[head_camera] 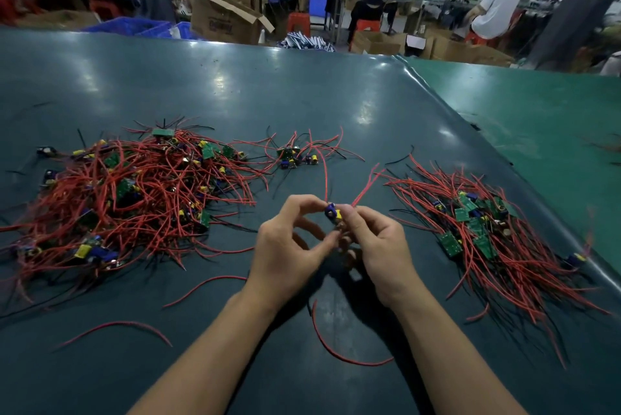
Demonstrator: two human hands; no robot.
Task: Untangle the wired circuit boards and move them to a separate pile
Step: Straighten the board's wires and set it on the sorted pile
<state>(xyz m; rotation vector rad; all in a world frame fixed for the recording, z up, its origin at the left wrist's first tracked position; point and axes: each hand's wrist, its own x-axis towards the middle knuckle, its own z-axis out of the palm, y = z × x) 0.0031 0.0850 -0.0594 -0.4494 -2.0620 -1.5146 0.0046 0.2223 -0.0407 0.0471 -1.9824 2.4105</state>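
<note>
A wired circuit board (333,213), small and fitted with blue and yellow parts, is held above the middle of a dark green table (235,85), pinched between both hands of a seated worker. The left hand (289,246) grasps it from the left with thumb and curled fingers; the right hand (376,246) grips it from the right, fingers folded around its lower end. Red wires rise from the board and fan out toward the far side of the table.

To the left lies a large tangled pile (127,199) of red-wired boards. To the right, near the table's edge, lies a second pile (497,240) with its wires spread more evenly. A small cluster (295,156) of boards sits beyond the hands, between the two piles. Loose red wires (114,327) lie scattered on the near table. Behind, other workers sit among cardboard boxes (228,18) and red stools (299,23).
</note>
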